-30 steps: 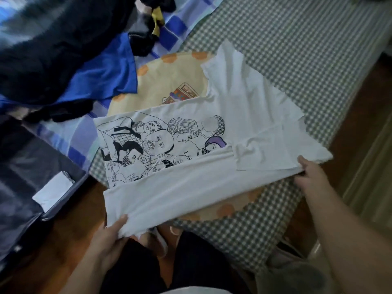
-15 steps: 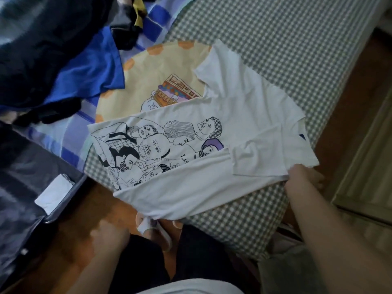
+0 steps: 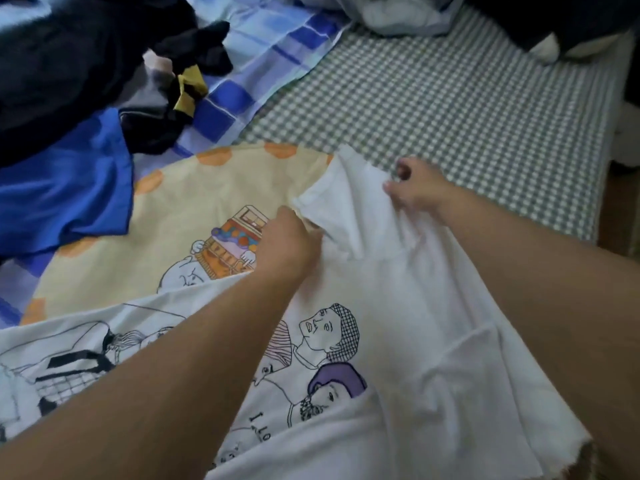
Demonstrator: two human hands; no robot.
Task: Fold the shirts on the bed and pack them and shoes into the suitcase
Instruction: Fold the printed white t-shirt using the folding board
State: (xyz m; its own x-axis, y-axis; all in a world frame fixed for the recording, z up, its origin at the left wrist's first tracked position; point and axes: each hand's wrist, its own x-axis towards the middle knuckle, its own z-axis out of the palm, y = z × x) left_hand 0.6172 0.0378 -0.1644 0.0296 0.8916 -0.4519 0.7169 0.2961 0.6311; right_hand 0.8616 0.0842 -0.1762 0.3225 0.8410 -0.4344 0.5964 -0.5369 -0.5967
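A white T-shirt (image 3: pixel 408 327) with black line-drawn faces lies spread on the bed, its near long edge folded over. Its far sleeve (image 3: pixel 346 202) is bunched and lifted. My left hand (image 3: pixel 287 237) grips the sleeve at its left edge, over a cream cartoon-print cloth. My right hand (image 3: pixel 412 188) pinches the sleeve's right edge. Both forearms reach across the shirt. No suitcase or shoes show in this view.
A cream cloth with orange dots (image 3: pixel 194 216) lies under the shirt. A blue garment (image 3: pixel 65 188) and black clothes (image 3: pixel 69 57) pile at the left. The green checked sheet (image 3: pixel 450 109) stretches to the right; a blue plaid sheet (image 3: pixel 263 53) and dark bedding lie behind.
Both hands let go of the shirt's near edge and reached across to the far sleeve, which is now gripped and lifted. The view has moved in closer.
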